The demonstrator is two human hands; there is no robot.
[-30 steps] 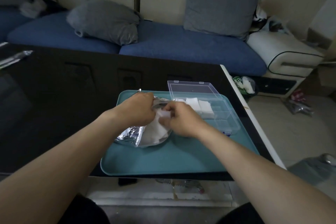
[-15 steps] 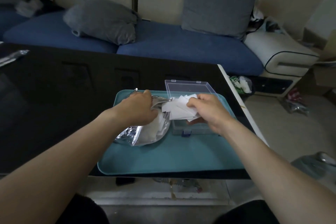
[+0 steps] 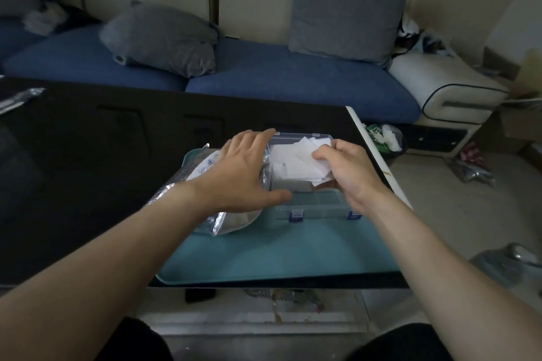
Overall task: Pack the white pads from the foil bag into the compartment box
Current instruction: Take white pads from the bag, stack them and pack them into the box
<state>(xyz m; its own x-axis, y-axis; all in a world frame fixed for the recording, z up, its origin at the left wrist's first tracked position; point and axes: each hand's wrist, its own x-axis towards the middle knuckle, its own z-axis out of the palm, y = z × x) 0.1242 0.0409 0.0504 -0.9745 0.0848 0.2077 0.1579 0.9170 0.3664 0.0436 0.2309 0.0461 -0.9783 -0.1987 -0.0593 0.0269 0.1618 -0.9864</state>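
A clear plastic compartment box (image 3: 318, 206) with blue latches lies open on a teal tray (image 3: 281, 252). My right hand (image 3: 346, 173) pinches a fanned stack of white pads (image 3: 305, 160) over the box's far compartments, where more white pads lie. My left hand (image 3: 243, 176) is spread flat, fingers straight, at the box's left edge, its thumb over the box's near left part. Under my left wrist lies the silver foil bag (image 3: 223, 220), with white pads showing at its mouth.
The tray sits on a dark glossy table (image 3: 88, 161) whose right edge runs close to the box. A blue sofa (image 3: 264, 73) with grey cushions stands behind. Clutter and a bin lie on the floor to the right.
My right hand pulled a stack of pads out of the foil bag and carried it right, over the box. My left hand let go of the bag and spread toward the box.
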